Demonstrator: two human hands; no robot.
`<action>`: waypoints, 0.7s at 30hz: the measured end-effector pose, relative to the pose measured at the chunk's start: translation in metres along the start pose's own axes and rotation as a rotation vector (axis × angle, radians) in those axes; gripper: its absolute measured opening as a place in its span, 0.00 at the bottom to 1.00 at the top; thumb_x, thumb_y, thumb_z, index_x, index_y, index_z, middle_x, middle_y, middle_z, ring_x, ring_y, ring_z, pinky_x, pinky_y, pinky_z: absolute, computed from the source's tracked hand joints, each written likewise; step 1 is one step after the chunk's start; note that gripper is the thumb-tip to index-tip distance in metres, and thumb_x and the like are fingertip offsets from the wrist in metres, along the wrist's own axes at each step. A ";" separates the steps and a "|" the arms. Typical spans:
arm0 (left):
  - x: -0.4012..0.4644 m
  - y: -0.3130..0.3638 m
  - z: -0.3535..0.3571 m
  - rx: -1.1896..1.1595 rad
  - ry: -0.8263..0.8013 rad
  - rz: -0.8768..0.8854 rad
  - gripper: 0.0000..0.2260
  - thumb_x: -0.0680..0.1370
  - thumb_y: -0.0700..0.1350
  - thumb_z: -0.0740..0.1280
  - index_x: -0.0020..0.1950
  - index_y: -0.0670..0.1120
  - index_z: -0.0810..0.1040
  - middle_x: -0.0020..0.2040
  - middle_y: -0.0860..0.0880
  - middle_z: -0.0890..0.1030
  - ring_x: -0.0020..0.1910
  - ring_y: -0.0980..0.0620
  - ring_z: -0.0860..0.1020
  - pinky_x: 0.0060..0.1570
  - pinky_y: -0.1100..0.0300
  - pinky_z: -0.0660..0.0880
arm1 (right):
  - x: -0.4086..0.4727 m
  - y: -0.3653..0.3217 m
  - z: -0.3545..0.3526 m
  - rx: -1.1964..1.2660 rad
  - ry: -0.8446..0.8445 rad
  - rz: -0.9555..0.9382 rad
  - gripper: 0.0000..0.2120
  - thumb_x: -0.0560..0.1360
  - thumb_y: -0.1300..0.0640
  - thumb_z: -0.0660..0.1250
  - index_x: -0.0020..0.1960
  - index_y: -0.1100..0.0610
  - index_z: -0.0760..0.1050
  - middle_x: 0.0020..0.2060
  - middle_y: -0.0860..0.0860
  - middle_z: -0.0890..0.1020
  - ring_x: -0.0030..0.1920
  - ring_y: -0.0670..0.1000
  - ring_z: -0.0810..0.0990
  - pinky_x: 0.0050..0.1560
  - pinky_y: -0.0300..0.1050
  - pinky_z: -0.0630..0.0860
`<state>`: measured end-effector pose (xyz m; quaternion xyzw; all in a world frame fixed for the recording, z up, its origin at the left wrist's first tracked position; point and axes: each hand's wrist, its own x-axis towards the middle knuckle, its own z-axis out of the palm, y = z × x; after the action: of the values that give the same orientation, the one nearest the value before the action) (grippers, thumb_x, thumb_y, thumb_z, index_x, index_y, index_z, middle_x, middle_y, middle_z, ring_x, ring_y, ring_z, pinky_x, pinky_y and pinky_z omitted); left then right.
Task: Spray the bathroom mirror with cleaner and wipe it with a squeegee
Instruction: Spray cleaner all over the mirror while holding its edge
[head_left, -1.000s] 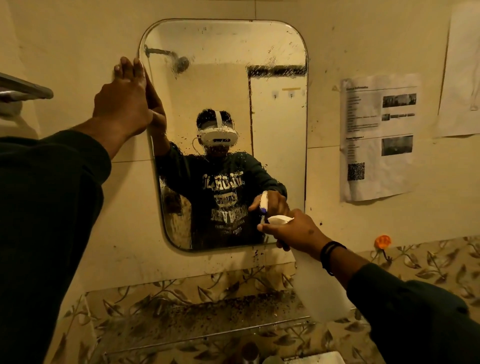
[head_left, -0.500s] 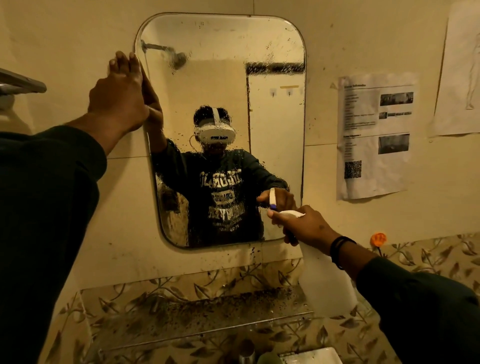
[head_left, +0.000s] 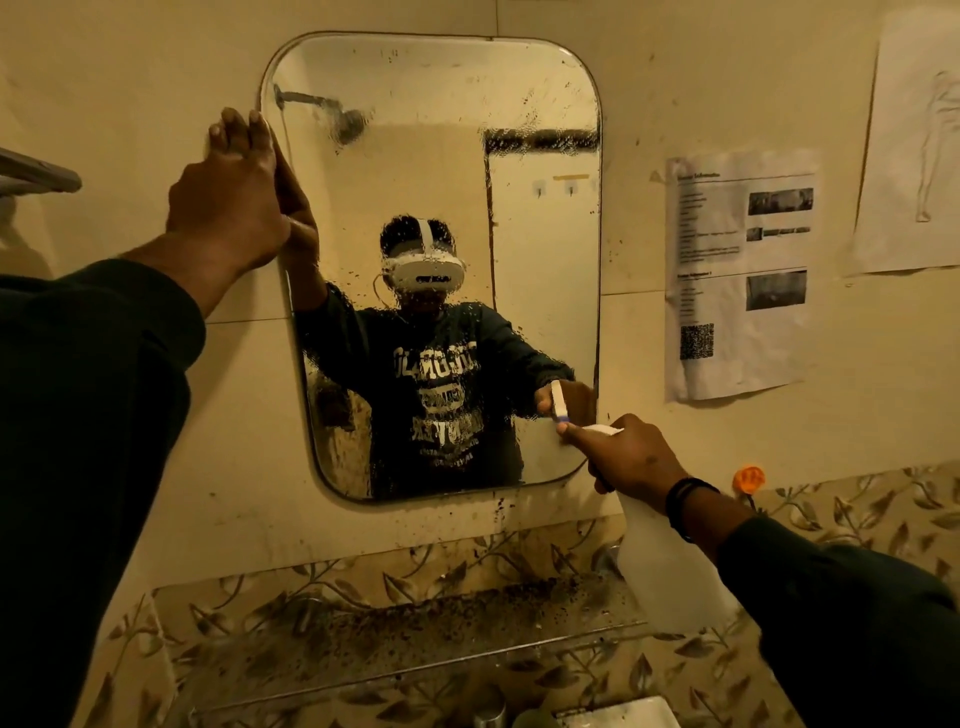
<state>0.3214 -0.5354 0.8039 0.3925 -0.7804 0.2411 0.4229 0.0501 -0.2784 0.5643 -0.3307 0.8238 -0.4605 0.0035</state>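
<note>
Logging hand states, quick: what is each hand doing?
Left hand: open, fingers flat against the mirror edge.
Right hand: grips the spray bottle.

The right hand (head_left: 631, 457) covers the spray bottle's (head_left: 670, 577) trigger and neck. Print on the paper notice (head_left: 740, 275) at right is too small to read. A white object (head_left: 618, 714), perhaps a basin, is cut off at the bottom edge.
</note>
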 end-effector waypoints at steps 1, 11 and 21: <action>0.001 0.000 0.000 -0.001 -0.003 0.000 0.42 0.76 0.44 0.70 0.80 0.46 0.46 0.79 0.35 0.50 0.73 0.31 0.61 0.65 0.36 0.67 | -0.001 0.000 0.001 -0.105 0.042 0.016 0.35 0.70 0.26 0.62 0.52 0.58 0.76 0.41 0.54 0.85 0.42 0.56 0.84 0.51 0.54 0.80; 0.001 -0.001 0.001 -0.019 -0.011 -0.022 0.41 0.76 0.45 0.70 0.81 0.48 0.47 0.79 0.35 0.51 0.72 0.30 0.63 0.65 0.36 0.68 | -0.008 -0.006 -0.005 0.109 0.128 -0.012 0.29 0.70 0.28 0.62 0.45 0.54 0.83 0.39 0.54 0.85 0.45 0.58 0.83 0.54 0.59 0.79; 0.002 -0.002 0.001 -0.025 -0.010 -0.010 0.40 0.77 0.45 0.69 0.81 0.47 0.47 0.79 0.36 0.50 0.75 0.34 0.59 0.66 0.36 0.67 | 0.002 -0.041 -0.025 0.401 0.281 -0.206 0.21 0.75 0.35 0.65 0.37 0.50 0.83 0.30 0.48 0.84 0.35 0.47 0.83 0.47 0.55 0.80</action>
<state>0.3219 -0.5387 0.8054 0.3924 -0.7833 0.2274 0.4252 0.0633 -0.2752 0.6104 -0.3383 0.6706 -0.6538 -0.0921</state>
